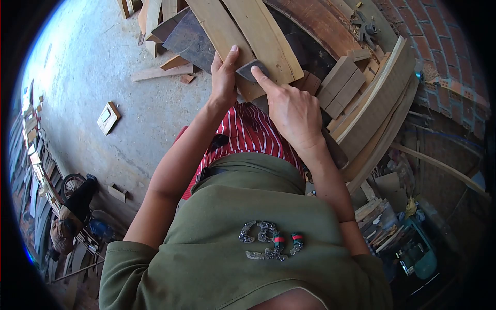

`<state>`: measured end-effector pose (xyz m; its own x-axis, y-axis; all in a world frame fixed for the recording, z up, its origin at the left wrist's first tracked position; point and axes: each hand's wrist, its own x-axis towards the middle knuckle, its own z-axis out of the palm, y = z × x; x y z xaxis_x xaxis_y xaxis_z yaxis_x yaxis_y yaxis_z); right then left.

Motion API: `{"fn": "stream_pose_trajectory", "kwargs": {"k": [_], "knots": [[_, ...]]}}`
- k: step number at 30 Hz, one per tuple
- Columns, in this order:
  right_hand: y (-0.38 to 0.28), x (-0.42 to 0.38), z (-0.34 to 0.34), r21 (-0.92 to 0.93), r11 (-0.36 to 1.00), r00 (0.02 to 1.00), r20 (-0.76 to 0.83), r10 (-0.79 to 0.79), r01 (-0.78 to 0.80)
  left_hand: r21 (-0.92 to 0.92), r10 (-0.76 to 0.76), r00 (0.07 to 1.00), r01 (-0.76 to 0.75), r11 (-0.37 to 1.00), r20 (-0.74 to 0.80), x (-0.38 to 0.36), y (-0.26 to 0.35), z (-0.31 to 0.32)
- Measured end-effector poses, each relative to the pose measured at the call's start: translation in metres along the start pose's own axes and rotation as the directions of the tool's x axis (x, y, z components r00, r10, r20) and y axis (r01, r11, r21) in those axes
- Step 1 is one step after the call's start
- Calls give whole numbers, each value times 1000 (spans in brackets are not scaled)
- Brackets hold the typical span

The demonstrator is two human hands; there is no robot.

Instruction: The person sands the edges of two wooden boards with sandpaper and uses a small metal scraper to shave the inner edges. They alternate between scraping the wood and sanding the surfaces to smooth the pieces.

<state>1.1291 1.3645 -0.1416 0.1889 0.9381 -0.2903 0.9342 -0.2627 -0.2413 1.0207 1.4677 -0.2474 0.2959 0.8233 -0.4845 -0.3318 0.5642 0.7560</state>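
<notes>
A pale wooden board (pixel 217 23) slopes up and away in front of my lap, beside a second board (pixel 261 36) with a dark gap between them. My left hand (pixel 225 77) grips the near left edge of the first board, thumb lying on top. My right hand (pixel 295 111) is over the boards' near end, index finger stretched out and the other fingers curled under. That fingertip presses on a dark grey flat piece with a curved edge (pixel 248 72), which lies against the wood. The curled fingers are partly hidden by the back of the hand.
Wood blocks (pixel 341 85) and long curved planks (pixel 372 106) are stacked close on the right. Offcuts (pixel 161 72) lie on the concrete floor (pixel 77 103) to the left. Another person (pixel 67 222) is at the lower left near a wheel (pixel 73 186). A brick wall (pixel 439 46) stands right.
</notes>
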Motion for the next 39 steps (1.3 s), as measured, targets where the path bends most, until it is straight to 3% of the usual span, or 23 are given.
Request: {"fn": "stream_pose_trajectory", "kwargs": {"k": [12,18,33,39], "knots": [[0,2,7,-49,998,997,-67,-30,27,2,-8,1000,8,1000,1,-1,-3,-1],[-2,-3,1,-5,1000,1000,21,5,-5,-18,-14,1000,14,1000,9,-2,-5,-2],[-4,-5,1,26,998,997,50,50,-52,-28,10,1000,-10,1000,9,5,-12,-5],[-4,-3,3,33,999,1000,-8,30,-30,-29,26,999,-25,999,37,8,-9,-5]]}}
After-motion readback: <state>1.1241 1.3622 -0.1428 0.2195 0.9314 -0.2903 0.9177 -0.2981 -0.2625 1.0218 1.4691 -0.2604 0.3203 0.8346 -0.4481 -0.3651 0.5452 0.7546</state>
